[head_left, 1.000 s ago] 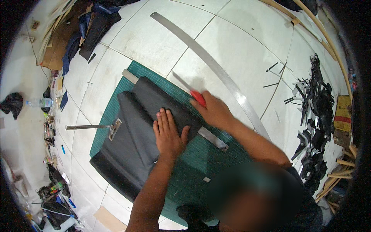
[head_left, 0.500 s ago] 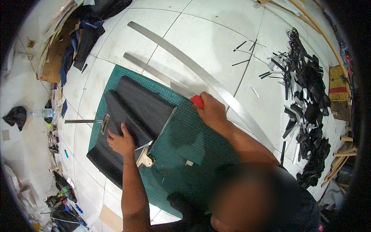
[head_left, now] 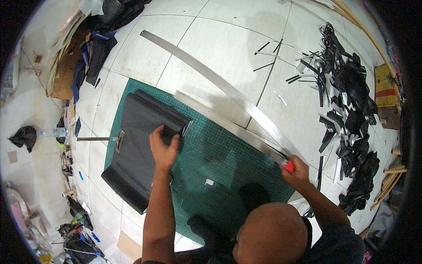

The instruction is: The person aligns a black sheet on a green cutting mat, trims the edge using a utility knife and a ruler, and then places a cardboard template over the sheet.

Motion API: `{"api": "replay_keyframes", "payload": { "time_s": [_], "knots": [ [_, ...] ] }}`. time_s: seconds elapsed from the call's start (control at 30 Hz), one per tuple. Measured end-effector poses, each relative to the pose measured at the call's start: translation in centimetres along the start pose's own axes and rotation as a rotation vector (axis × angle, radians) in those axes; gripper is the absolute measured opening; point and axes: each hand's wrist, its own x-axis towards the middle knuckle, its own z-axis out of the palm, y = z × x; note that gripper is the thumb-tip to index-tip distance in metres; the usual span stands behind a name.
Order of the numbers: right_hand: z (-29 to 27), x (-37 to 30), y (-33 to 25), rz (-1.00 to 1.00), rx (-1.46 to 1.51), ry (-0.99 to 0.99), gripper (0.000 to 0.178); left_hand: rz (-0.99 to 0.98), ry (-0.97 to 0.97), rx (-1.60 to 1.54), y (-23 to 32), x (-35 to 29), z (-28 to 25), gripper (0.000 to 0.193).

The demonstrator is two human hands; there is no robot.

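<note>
A folded black sheet [head_left: 140, 123], looking like synthetic leather, lies in layers on the left part of a green cutting mat [head_left: 228, 171]. My left hand [head_left: 163, 149] rests on the sheet near its right edge, thumb and fingers apart. At the mat's lower right, my right hand [head_left: 295, 171] is closed round a red handle [head_left: 288, 166]. From there a blurred, pale metal strip [head_left: 220, 119] reaches along the mat's far edge; whether handle and strip are joined I cannot tell. A metal piece with a long rod [head_left: 99, 139] sits at the sheet's left edge.
A long steel ruler [head_left: 220, 81] lies on the white floor tiles beyond the mat. Black and white offcuts [head_left: 347, 119] are heaped on the right, near a yellow box [head_left: 385, 86]. A small white scrap [head_left: 209, 181] is on the mat. Clutter lines the left wall.
My right hand has moved right and nearer me with the red handle and metal strip. My left hand has shifted right across the sheet, whose raised fold now lies flatter.
</note>
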Motion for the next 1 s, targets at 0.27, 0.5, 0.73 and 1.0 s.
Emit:
{"api": "replay_keyframes", "payload": {
  "time_s": [0.27,0.5,0.73,1.0],
  "knots": [
    [-3.9,-8.3,4.7,0.046,-0.041,-0.133,0.041,0.041,-0.103,0.298,2.6,0.9,1.2,0.057],
    [-4.4,-8.4,4.0,-0.016,-0.078,-0.142,0.042,0.11,-0.111,0.303,2.9,1.0,0.5,0.059],
    [-4.4,-8.8,4.5,-0.023,-0.053,-0.11,0.043,0.104,-0.053,0.389,3.9,1.6,1.1,0.061],
    [-4.1,-9.0,4.2,-0.035,-0.046,-0.115,0.041,0.069,-0.187,0.379,3.7,1.7,0.6,0.059]
  ]
}}
